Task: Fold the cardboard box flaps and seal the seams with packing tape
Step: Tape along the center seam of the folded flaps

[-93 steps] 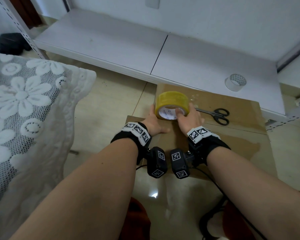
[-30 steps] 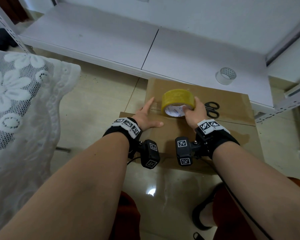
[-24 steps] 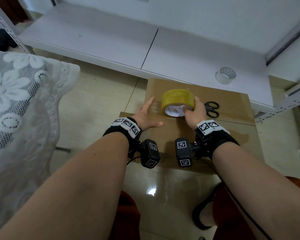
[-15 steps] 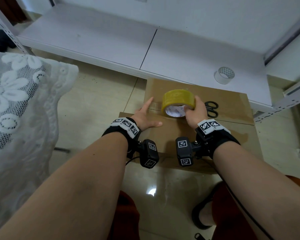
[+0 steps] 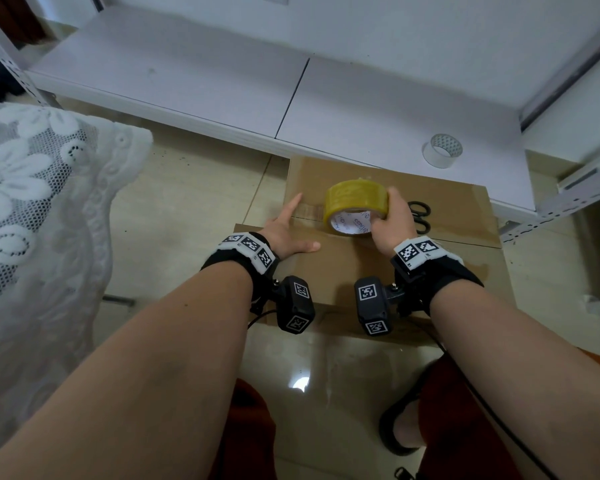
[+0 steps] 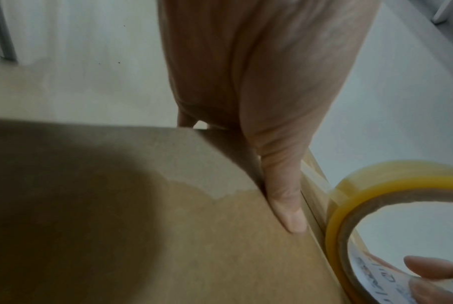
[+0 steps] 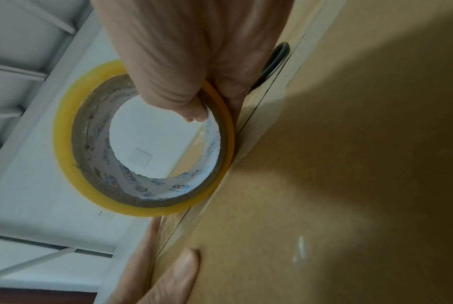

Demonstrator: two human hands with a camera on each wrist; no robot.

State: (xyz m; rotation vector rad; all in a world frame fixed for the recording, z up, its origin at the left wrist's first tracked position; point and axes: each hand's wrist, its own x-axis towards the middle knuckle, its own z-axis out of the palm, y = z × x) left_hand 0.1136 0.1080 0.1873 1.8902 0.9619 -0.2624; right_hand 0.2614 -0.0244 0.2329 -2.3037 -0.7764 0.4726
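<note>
The round yellow roll of packing tape (image 5: pixel 355 205) was gripped by the right hand (image 5: pixel 392 226), fingers curled into its core, and stood on edge on the seam of the flat brown cardboard box (image 5: pixel 458 216). The left hand (image 5: pixel 286 230) was pressed flat, fingers straight, beside the seam. Black-handled scissors (image 5: pixel 420 216) were partly hidden behind the right hand.
</note>
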